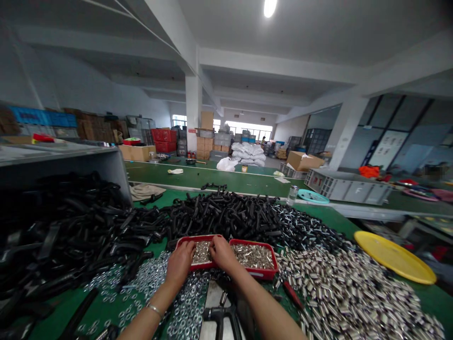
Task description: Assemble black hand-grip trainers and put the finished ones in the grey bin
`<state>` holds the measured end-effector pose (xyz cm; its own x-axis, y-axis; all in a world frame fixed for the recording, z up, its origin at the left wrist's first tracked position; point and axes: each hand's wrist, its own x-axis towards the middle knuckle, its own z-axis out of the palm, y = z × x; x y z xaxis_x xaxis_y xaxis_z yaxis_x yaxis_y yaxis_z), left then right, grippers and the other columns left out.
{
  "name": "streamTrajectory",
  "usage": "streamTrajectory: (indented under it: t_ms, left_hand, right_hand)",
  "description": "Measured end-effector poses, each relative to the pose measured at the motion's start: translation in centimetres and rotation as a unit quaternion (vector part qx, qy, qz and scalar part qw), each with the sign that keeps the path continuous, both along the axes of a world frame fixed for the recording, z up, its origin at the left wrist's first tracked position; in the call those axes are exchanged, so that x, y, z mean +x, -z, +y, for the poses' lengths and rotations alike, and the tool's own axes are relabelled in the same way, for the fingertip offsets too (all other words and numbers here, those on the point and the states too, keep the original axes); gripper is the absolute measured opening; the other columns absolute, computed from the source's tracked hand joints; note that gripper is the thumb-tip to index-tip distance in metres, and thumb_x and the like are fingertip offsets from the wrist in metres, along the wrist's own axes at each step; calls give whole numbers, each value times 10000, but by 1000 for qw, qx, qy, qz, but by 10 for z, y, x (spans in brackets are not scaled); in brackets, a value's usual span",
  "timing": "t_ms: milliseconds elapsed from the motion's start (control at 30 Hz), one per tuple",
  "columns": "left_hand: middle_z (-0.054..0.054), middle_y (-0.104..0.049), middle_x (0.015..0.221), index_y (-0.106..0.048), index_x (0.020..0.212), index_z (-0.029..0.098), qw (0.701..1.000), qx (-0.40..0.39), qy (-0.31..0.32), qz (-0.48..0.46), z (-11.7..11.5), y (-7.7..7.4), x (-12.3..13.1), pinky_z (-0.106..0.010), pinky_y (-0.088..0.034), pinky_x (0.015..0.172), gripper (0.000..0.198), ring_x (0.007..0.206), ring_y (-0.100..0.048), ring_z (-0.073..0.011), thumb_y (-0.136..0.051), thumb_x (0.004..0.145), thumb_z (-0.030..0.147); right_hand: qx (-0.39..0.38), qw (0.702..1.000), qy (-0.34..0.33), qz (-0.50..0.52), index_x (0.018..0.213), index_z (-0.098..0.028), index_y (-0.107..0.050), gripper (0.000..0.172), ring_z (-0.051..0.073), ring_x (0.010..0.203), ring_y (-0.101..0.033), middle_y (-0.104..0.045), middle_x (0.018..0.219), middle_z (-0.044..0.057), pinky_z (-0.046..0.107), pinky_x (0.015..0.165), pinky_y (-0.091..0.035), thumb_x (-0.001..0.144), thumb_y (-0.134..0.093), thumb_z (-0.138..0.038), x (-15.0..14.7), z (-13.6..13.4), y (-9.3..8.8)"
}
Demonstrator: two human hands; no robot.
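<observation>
The left hand [180, 265] and right hand [222, 253] rest curled in red trays [264, 273] of small metal pieces [253, 255]. Whether either hand grips any cannot be told.

Two bare hands and two bare arms are seen at the bottom of the view. The left hand [180, 264] is shown from the back, with the knuckles and fingers uncovered. A thin silver metal bracelet [155, 309] is worn on the left wrist. It is a plain, narrow, shiny band, and a small bright glint is seen on it. The left forearm [141, 323] is bare down to the picture's edge. The right hand [222, 252] is bare too. The right forearm [265, 307] is seen uncovered along its whole length.
</observation>
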<state>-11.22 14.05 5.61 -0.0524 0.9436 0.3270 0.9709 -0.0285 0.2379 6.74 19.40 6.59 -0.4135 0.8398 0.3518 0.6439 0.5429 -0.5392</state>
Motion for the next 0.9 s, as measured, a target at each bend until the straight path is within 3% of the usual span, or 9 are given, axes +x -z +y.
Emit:
streamTrajectory:
  t_ms: [200, 367, 533, 600, 700, 800, 900]
  left_hand:
    - [-71, -620, 1146, -597, 1125, 239, 1000, -2, -1, 4, -3, -3, 1, -299, -447, 871, 233, 1024, -611, -220, -405, 1003, 290]
    - [-83, -621, 1125, -612, 1141, 232, 1000, 4, -2, 12, -12, -12, 5, -294, -436, 831, 244, 984, -613, -221, -418, 1006, 294]
    - [-89, -634, 1118, -617, 1166, 228, 999, -7, -11, 29, -15, -17, 7, -276, -420, 789, 271, 964, -610, -211, -407, 1016, 313]
    - [-95, -626, 1153, -600, 1204, 227, 999, -23, -13, 28, -12, -13, 5, -284, -414, 805, 291, 1000, -603, -219, -391, 1022, 314]
    - [-97, -627, 1171, -599, 1208, 233, 1000, -13, -11, 18, -8, -5, 2, -298, -414, 801, 294, 999, -607, -234, -398, 1019, 334]
    - [-94, -648, 1150, -618, 1160, 238, 1000, 22, -7, 0, -6, 1, 0, -317, -421, 777, 267, 958, -623, -253, -441, 1001, 359]
    - [-103, -667, 1117, -623, 1127, 219, 999, 32, -12, -25, -3, 3, -2, -339, -428, 793, 242, 954, -628, -269, -463, 987, 335]
  right_hand:
    - [-10, 998, -15, 64, 874, -204, -574, 136, 191, 974, -589, -666, 984, 54, 300, 896, -428, 849, -558, -71, 1, -4, -5]
    - [-48, 989, 4, 138, 760, -210, -530, 123, 170, 811, -589, -640, 802, 4, 284, 792, -449, 837, -587, -132, 3, -10, -22]
    - [-101, 967, 21, 233, 834, -206, -539, 57, 156, 787, -588, -634, 818, -4, 278, 762, -464, 865, -557, -251, 14, -25, -39]
    - [-129, 957, 18, 260, 916, -209, -543, 129, 147, 736, -601, -640, 811, -15, 270, 714, -481, 878, -562, -330, 32, -41, -44]
    - [-170, 936, 17, 307, 879, -208, -579, 241, 141, 647, -606, -637, 733, -30, 272, 671, -494, 847, -634, -440, 79, -79, -49]
    - [-182, 917, 100, 342, 873, -195, -653, 301, 148, 640, -609, -672, 756, -10, 289, 679, -498, 787, -713, -478, 137, -125, -44]
    - [-196, 905, 197, 323, 945, -193, -714, 346, 177, 739, -644, -729, 925, 39, 331, 765, -507, 771, -725, -491, 184, -170, -26]
